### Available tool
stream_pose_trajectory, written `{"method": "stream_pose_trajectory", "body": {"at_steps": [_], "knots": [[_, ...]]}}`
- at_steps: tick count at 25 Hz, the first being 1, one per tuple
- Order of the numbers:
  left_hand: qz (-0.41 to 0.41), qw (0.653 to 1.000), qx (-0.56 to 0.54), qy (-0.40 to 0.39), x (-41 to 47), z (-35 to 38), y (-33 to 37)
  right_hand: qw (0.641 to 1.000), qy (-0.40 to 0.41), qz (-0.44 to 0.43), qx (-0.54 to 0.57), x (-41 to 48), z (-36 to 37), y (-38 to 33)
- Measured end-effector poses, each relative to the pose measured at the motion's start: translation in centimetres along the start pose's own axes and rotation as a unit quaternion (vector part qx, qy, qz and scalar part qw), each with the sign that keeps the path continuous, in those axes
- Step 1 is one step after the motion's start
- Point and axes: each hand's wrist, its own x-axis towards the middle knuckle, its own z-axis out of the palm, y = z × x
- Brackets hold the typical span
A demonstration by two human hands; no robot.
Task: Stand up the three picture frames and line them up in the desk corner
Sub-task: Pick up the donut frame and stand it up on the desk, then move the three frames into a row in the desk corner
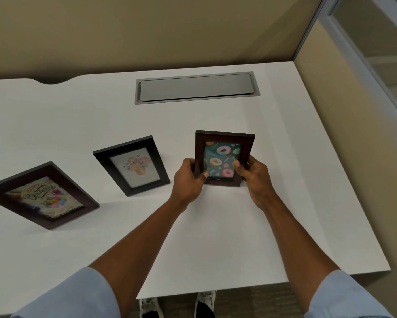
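Three dark wooden picture frames are on the white desk (216, 226). The donut picture frame (222, 143) is upright in the middle right, held at its lower sides by my left hand (188, 177) and my right hand (253, 177), thumbs on the glass. Left of it stands the flower picture frame (133, 165), leaning back on its own. Further left, the birthday picture frame (41, 196) also stands leaning back, turned at an angle, its left corner cut off by the image edge.
A grey cable hatch (196, 88) is set into the desk near the back. Beige partition walls meet at the far right corner (292, 60). The desk's right edge runs along the side partition (353, 157). My shoes show below the front edge.
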Motion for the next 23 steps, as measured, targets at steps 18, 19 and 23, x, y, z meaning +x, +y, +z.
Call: {"method": "stream_pose_trajectory", "body": {"at_steps": [18,19,23], "knots": [[0.074,0.938,0.255,0.221,-17.2,-14.9,-19.1,0.99,0.069,-0.027,-0.121,-14.5,14.8,0.3],[0.059,0.933,0.258,0.243,-17.6,-16.6,-19.9,0.992,0.009,-0.018,-0.123,-14.8,16.8,0.2],[0.007,0.916,0.271,0.296,-17.5,-24.5,-23.1,0.97,-0.169,-0.004,-0.177,-14.7,24.4,1.5]]}}
